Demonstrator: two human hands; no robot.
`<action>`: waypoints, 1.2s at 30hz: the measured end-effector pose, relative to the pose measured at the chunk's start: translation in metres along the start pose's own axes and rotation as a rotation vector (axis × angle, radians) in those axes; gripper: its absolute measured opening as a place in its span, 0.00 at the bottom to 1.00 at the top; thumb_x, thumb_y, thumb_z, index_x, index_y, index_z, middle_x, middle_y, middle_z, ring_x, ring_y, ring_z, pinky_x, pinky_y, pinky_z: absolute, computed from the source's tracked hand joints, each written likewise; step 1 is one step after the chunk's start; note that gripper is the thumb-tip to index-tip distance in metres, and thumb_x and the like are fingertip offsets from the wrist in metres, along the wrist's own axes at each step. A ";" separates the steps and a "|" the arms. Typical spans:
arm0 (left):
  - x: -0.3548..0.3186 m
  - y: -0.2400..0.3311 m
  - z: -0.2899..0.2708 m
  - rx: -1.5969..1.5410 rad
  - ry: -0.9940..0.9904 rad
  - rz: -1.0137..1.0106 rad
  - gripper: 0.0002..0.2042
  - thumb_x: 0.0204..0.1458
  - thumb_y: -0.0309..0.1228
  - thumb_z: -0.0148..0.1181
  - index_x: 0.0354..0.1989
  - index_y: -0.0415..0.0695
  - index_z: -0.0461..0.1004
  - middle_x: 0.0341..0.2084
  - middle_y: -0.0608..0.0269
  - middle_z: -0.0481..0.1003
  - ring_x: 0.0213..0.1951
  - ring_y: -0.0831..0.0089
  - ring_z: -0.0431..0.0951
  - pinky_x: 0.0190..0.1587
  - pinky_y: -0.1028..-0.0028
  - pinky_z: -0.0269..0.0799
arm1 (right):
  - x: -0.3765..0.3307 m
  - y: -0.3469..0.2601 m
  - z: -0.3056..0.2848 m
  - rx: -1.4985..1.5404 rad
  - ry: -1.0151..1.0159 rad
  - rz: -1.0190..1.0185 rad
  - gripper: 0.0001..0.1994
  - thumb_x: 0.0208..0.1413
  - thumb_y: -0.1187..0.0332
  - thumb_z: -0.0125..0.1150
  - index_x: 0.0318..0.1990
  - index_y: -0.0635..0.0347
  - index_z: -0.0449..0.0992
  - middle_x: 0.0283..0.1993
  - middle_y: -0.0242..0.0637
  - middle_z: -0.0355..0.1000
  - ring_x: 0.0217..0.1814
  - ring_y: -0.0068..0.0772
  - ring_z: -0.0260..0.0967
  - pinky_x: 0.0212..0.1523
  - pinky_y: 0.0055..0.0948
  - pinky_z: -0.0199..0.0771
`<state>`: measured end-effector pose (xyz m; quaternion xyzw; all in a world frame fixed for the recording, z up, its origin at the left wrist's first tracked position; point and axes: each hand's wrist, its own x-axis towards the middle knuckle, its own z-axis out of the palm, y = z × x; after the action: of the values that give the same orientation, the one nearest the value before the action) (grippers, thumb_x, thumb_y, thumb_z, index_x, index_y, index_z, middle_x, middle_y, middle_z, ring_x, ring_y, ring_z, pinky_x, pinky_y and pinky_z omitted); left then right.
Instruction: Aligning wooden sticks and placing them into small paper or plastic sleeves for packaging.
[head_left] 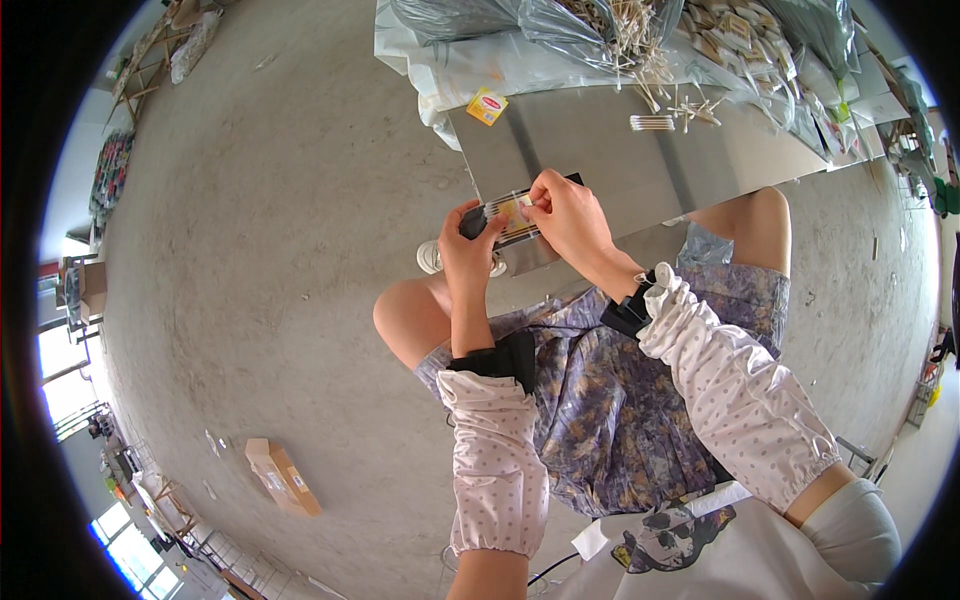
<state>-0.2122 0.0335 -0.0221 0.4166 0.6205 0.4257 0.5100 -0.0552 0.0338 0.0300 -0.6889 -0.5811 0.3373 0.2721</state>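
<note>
**Hands at the near desk edge: small packet held between both grips**

At the near edge of the desk, a flat sheet-metal surface with a dull brushed finish and a folded front lip, both hands work just above the lip, over the seated person's knees. The concrete floor below is grey, rough and stained; a flattened cardboard box lies on it, well apart from the work.

Along the far desk edge lie clear, crinkled plastic bags, with a heap of thin pale sticks spilling toward the desk middle. A small bundle of the same sticks lies apart from the heap. A small yellow packet rests near the far left corner.

The left hand is closed around the left end of a small flat packet, a glossy film sleeve with a dark backing and a yellow-orange printed face. The right hand pinches the packet's right portion between fingertips and thumb; what the pinch holds inside is too small to tell.

Risk assessment:
- The film appears slick; a loose pinch could let the packet slide and drop past the lip to the floor.
- Uneven pull between the grips could crease or tear the sleeve.
- A forearm sweep could scatter the loose sticks.
</note>
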 end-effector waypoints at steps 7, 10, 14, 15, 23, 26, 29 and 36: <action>0.001 -0.001 0.001 -0.025 -0.013 0.029 0.19 0.49 0.27 0.71 0.48 0.32 0.75 0.34 0.62 0.79 0.34 0.78 0.78 0.38 0.79 0.74 | 0.000 0.008 0.003 -0.004 0.056 -0.090 0.07 0.52 0.68 0.64 0.35 0.62 0.77 0.35 0.43 0.77 0.39 0.47 0.76 0.38 0.41 0.74; 0.004 -0.004 0.001 -0.046 -0.002 0.046 0.19 0.47 0.27 0.72 0.47 0.33 0.75 0.33 0.60 0.80 0.33 0.78 0.78 0.38 0.78 0.74 | -0.004 0.005 0.000 0.008 0.044 -0.066 0.07 0.52 0.69 0.63 0.36 0.61 0.78 0.36 0.41 0.77 0.39 0.45 0.76 0.39 0.40 0.74; 0.004 -0.009 -0.002 -0.019 0.010 0.073 0.20 0.47 0.31 0.73 0.46 0.34 0.75 0.32 0.57 0.80 0.32 0.76 0.78 0.37 0.77 0.74 | -0.010 0.005 0.001 -0.009 0.074 -0.051 0.06 0.53 0.69 0.62 0.36 0.60 0.78 0.40 0.38 0.75 0.40 0.42 0.76 0.39 0.39 0.74; 0.003 -0.010 -0.002 -0.019 0.010 0.070 0.20 0.47 0.31 0.73 0.46 0.34 0.75 0.32 0.57 0.80 0.32 0.76 0.78 0.37 0.77 0.74 | -0.010 0.006 0.002 0.004 0.108 -0.039 0.06 0.54 0.69 0.62 0.36 0.59 0.78 0.41 0.38 0.74 0.40 0.40 0.76 0.38 0.37 0.74; 0.006 -0.015 -0.002 -0.030 0.175 0.027 0.18 0.60 0.39 0.62 0.44 0.32 0.73 0.28 0.56 0.77 0.29 0.73 0.75 0.33 0.73 0.71 | 0.002 0.023 0.020 0.883 0.240 0.002 0.20 0.69 0.59 0.53 0.56 0.69 0.68 0.51 0.37 0.72 0.53 0.23 0.68 0.57 0.24 0.66; 0.003 -0.013 0.009 0.142 0.315 0.107 0.18 0.60 0.40 0.62 0.40 0.32 0.73 0.27 0.55 0.77 0.28 0.70 0.74 0.33 0.70 0.71 | 0.001 0.017 0.028 1.047 0.236 0.030 0.21 0.69 0.58 0.51 0.58 0.68 0.67 0.55 0.39 0.70 0.58 0.24 0.65 0.61 0.24 0.63; 0.002 -0.012 0.017 0.206 0.383 0.175 0.18 0.60 0.40 0.61 0.36 0.33 0.72 0.27 0.54 0.76 0.28 0.68 0.74 0.34 0.68 0.71 | 0.001 0.010 0.036 1.100 0.210 0.041 0.23 0.70 0.55 0.50 0.60 0.68 0.66 0.57 0.40 0.68 0.62 0.25 0.62 0.63 0.26 0.60; -0.002 -0.008 0.023 0.193 0.374 0.136 0.18 0.60 0.40 0.61 0.33 0.34 0.70 0.26 0.53 0.76 0.29 0.67 0.74 0.36 0.67 0.71 | 0.002 0.007 0.041 1.026 0.207 0.008 0.25 0.69 0.53 0.50 0.60 0.66 0.66 0.58 0.38 0.67 0.62 0.25 0.61 0.64 0.26 0.58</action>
<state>-0.1904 0.0312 -0.0320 0.4181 0.7127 0.4677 0.3139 -0.0824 0.0339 -0.0015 -0.4990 -0.3084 0.5097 0.6293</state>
